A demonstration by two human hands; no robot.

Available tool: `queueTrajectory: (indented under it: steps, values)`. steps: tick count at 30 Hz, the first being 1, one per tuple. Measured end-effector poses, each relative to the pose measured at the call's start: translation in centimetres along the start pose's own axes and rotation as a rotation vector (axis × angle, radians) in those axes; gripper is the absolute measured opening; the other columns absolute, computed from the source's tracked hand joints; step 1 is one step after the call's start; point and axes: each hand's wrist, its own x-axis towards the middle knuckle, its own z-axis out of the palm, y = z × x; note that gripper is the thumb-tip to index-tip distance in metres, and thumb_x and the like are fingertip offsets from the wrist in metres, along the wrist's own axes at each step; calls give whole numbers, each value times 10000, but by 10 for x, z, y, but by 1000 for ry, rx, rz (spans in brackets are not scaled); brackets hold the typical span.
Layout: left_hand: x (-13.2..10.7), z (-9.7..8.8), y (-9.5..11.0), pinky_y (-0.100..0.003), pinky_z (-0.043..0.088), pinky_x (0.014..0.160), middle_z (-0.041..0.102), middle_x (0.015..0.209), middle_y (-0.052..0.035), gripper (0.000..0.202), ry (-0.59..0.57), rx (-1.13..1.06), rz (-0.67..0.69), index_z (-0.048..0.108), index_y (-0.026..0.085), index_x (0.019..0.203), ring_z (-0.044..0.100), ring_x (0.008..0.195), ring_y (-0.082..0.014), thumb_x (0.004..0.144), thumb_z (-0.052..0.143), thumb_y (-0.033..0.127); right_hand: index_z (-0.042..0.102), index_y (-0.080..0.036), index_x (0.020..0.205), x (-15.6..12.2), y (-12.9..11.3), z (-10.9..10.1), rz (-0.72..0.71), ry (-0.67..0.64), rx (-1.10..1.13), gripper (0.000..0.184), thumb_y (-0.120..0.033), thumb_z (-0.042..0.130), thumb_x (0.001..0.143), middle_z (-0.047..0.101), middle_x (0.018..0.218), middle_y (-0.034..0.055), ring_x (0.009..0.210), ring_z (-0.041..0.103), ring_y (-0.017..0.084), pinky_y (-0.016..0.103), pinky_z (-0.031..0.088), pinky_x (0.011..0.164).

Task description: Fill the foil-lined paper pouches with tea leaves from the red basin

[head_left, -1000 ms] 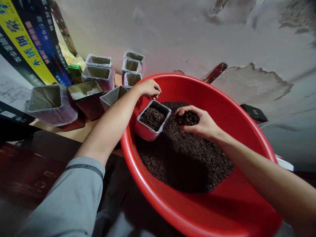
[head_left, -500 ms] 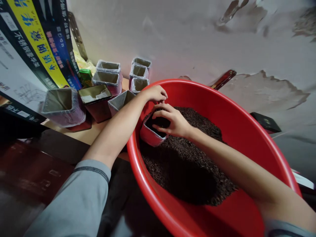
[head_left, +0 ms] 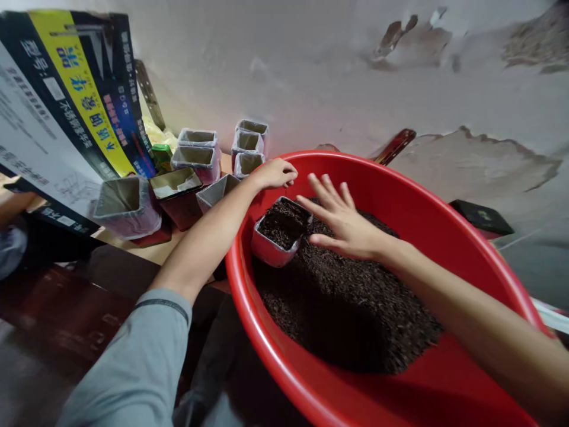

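A square tin with a clear plastic liner (head_left: 272, 254) stands in the large red basin (head_left: 311, 157), against its left wall. Dark shredded leaves, like loose tea (head_left: 282, 224), fill the tin nearly to its rim. More of the same leaves (head_left: 377, 308) lie heaped on the basin floor. My left hand (head_left: 276, 173) is over the basin's left rim, just behind the tin, fingers curled together; anything between them is too small to make out. My right hand (head_left: 347, 228) is beside the tin's right edge, above the heap, fingers spread and holding nothing.
Several plastic-lined tins (head_left: 195, 163) stand on a wooden surface left of the basin. A tall printed box (head_left: 84, 107) is behind them on the left. A peeling wall (head_left: 311, 71) closes off the back. Another dark box (head_left: 480, 218) sits beyond the basin's right rim.
My right hand has come out of the tin's mouth, moved right and spread its fingers. Leaves now show high inside the tin. My left hand stays near the rim, and the view has shifted slightly.
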Motion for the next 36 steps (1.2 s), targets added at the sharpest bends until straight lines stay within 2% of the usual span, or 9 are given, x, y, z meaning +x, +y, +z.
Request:
queueTrajectory:
  steps: [4, 7, 11, 13, 16, 19, 26, 32, 36]
  values:
    - [-44, 10, 23, -387, 460, 1141, 680, 1393, -155, 531, 127, 53, 114, 655, 111, 1326, 641, 1291, -232, 1094, 319, 450, 85, -367, 1691, -81, 24, 0, 264, 33, -54, 762, -659, 334, 1033, 3, 1768, 76, 1610, -10, 396, 762, 97, 1215]
    - [-91, 31, 29, -480, 260, 1291, 392, 1658, -184, 757, -40, 310, 164, 420, 98, 1565, 341, 1565, -291, 1067, 245, 640, 222, -227, 1683, -129, 37, 16, 458, -35, -83, 721, -576, 285, 1055, 72, 1752, 171, 1605, 14, 394, 734, 102, 1228]
    - [-136, 49, 20, -496, 107, 1335, 172, 1722, -232, 872, -155, 620, 249, 255, 46, 1627, 88, 1629, -295, 1050, 207, 699, 277, -98, 1657, -145, 46, 26, 584, -52, -51, 781, -576, 272, 1040, 64, 1737, 232, 1599, 35, 414, 713, 121, 1238]
    - [-137, 49, 17, -516, 112, 1333, 101, 1728, -244, 883, -156, 668, 232, 173, 50, 1647, 25, 1629, -293, 1050, 188, 700, 246, -117, 1670, -143, 49, 22, 529, 21, -46, 816, -628, 240, 1034, 35, 1747, 200, 1607, 21, 393, 695, 116, 1249]
    - [-113, 47, 16, -577, 89, 1325, 20, 1734, -224, 876, -168, 672, 193, 91, 90, 1667, -46, 1623, -305, 1048, 198, 702, 268, -178, 1672, -140, 49, 16, 391, 120, -53, 851, -711, 161, 1018, 34, 1759, 149, 1617, 27, 364, 677, 117, 1261]
    - [-92, 48, 19, -574, 53, 1328, 31, 1744, -192, 793, -179, 668, 179, 102, 116, 1673, -47, 1623, -298, 1077, 213, 626, 333, -174, 1653, -142, 46, 19, 333, 149, -53, 927, -767, 82, 986, 55, 1754, 179, 1610, 78, 390, 689, 159, 1254]
    - [-134, 46, 20, -563, 89, 1334, 64, 1756, -132, 644, -192, 665, 235, 55, 209, 1689, -28, 1625, -251, 1117, 180, 477, 416, -133, 1614, -141, 37, 22, 287, 181, 14, 1044, -819, 15, 937, 133, 1726, 245, 1590, 109, 442, 741, 221, 1217]
    - [-97, 48, 19, -594, 45, 1323, -32, 1755, -123, 684, -197, 648, 215, -5, 253, 1691, -72, 1619, -280, 1107, 223, 526, 456, -136, 1594, -139, 36, 23, 304, 163, 66, 1101, -850, -16, 902, 156, 1723, 239, 1577, 153, 460, 744, 254, 1215]
    - [-111, 48, 18, -594, 53, 1323, -80, 1753, -101, 676, -190, 646, 242, -119, 314, 1674, -91, 1615, -274, 1117, 229, 477, 429, -176, 1614, -142, 37, 21, 312, 79, 125, 1072, -857, 9, 901, 208, 1715, 225, 1573, 162, 469, 767, 247, 1211]
